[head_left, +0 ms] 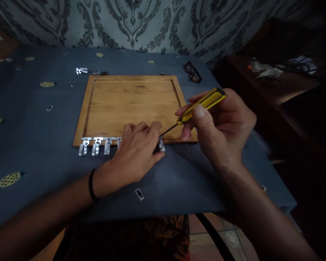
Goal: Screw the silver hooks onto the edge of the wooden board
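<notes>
A yellow-and-black screwdriver (203,105) is gripped in my right hand (225,127), its shaft slanting down to the left. The tip meets a silver metal hook (162,146) on the near edge of a framed wooden board (133,105). My left hand (138,150) lies over that edge, fingers bent and thumb beside the same hook, holding it against the wood; the fingers partly cover it. Left of this hand, several similar metal hooks (97,146) sit in a row along the edge, one of them partly hidden by my hand.
Blue patterned cloth (57,145) covers the table. Beyond the board lie loose metal hooks (82,70) at the left and black-framed glasses (192,71) at the right. A patterned curtain (133,21) hangs behind. Plastic wrapping (266,69) rests on dark furniture to the right.
</notes>
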Motion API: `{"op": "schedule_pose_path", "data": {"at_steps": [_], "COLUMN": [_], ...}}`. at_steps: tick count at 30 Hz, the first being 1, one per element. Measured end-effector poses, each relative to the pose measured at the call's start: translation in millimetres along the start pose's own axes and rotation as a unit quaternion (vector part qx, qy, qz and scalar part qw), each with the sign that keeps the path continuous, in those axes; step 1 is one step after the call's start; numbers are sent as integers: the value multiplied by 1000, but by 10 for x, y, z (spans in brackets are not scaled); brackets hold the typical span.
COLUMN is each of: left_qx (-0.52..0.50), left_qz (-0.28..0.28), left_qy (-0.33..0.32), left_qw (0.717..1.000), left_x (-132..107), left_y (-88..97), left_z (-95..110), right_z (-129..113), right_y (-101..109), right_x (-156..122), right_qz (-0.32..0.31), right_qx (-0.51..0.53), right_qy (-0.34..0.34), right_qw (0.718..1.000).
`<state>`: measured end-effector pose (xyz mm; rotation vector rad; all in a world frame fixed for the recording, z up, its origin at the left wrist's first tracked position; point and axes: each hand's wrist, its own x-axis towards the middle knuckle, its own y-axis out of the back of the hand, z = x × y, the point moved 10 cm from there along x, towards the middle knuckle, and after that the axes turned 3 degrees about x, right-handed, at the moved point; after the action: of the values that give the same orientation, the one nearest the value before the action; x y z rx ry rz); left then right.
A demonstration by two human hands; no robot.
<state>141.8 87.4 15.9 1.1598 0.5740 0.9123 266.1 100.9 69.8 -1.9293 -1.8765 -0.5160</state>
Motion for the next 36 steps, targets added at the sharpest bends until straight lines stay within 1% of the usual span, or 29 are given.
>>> {"op": "schedule_pose_path", "data": {"at_steps": [3,6,9,13,17,21,23,26,28,30,36], "left_qx": [1,5,11,7,-5,-7,-3,-5,-9,-8,-7], "left_qz": [13,21,27,18,19,27,21,5,2,7,9], "left_qy": [-5,-10,-15,-15,-14,-11,-9,-5,-5,-7,-8], "left_qw": [1000,1000,999,1000,1000,1000,1000,1000,1000,1000,1000], "left_x": [-4,-5,-4,-3,0,-1,-2,-4,-5,-5,-5], "left_y": [18,26,36,29,32,50,50,33,27,29,21], "left_z": [1,0,6,13,14,6,6,3,4,4,-7], "right_z": [-21,-3,13,57,72,32,-39,-141,-149,-105,19], "right_y": [-83,-181,-247,-253,-255,-283,-279,-161,-83,-53,-16], "right_x": [52,106,135,146,160,173,177,173,145,110,40], "right_qz": [-42,-87,-114,-116,-122,-138,-129,-57,-16,-5,-4], "right_qx": [1,-32,-56,-48,-24,-54,-52,-33,-33,-41,-41], "right_qy": [-9,-43,-62,-65,-54,-50,-29,14,29,25,-9], "right_qw": [999,995,990,990,991,988,990,998,999,999,999]}}
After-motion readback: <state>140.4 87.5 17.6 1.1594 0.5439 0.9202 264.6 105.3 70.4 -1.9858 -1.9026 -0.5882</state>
